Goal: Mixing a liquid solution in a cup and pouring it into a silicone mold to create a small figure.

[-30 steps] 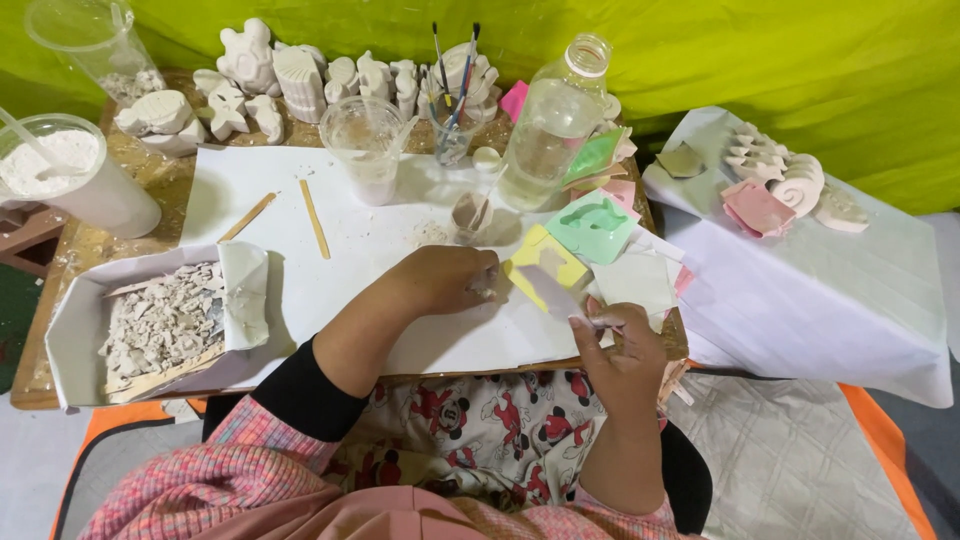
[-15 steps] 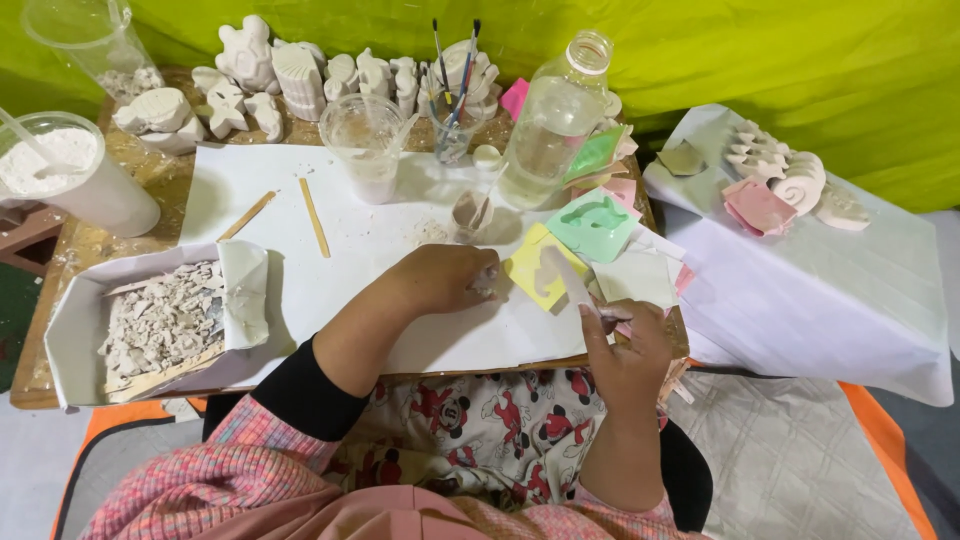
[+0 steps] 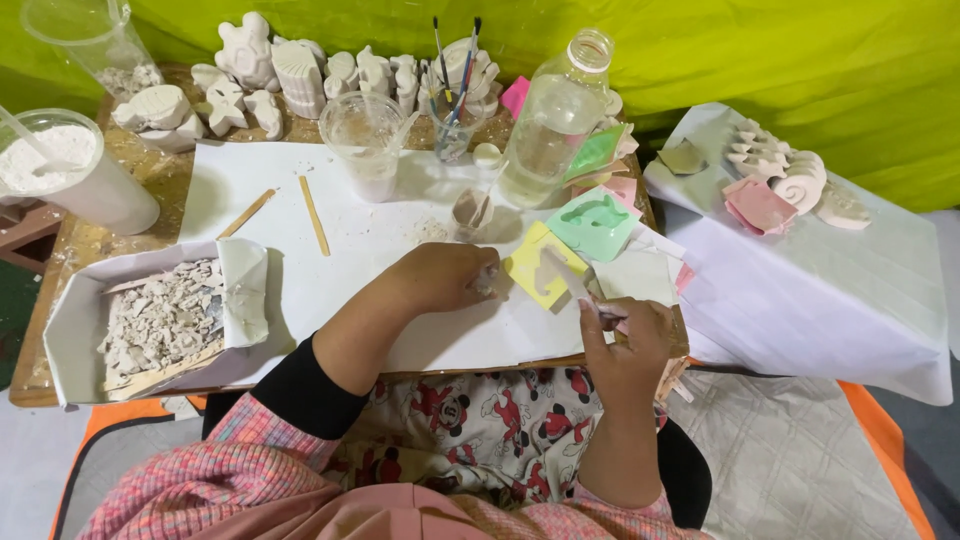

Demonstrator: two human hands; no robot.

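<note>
On the white paper sheet (image 3: 400, 230) covering the wooden desk (image 3: 60, 260), the left hand (image 3: 445, 280) lay knuckles up, its fingers curled down around a small pale piece (image 3: 487, 283) at the edge of the yellow mould (image 3: 540, 268); only a sliver of that piece showed, so what it was could not be told. Just right of it, at the near edge of the desk, the right hand (image 3: 625, 335) was raised with its fingers pinched on a thin stick-like tool (image 3: 572, 275) whose tip pointed up and left over the yellow mould. Beyond the yellow mould lay a green mould (image 3: 592, 222) with a fish-shaped hollow, and behind that stood a clear plastic bottle (image 3: 555, 120) of cloudy water. A clear cup (image 3: 367, 140) and a jar of paintbrushes (image 3: 452, 95) stood further left along the back, with a row of white plaster figures (image 3: 290, 75) behind them. Two wooden sticks (image 3: 314, 215) lay on the paper, well apart from both hands. At the near left corner, a paper-lined tray (image 3: 70, 330) held broken plaster bits. A tub of white powder (image 3: 70, 175) stood at the far left. To the right, a separate cloth-covered surface (image 3: 830, 290) carried pink moulds (image 3: 760, 207) and more white casts (image 3: 790, 170).
</note>
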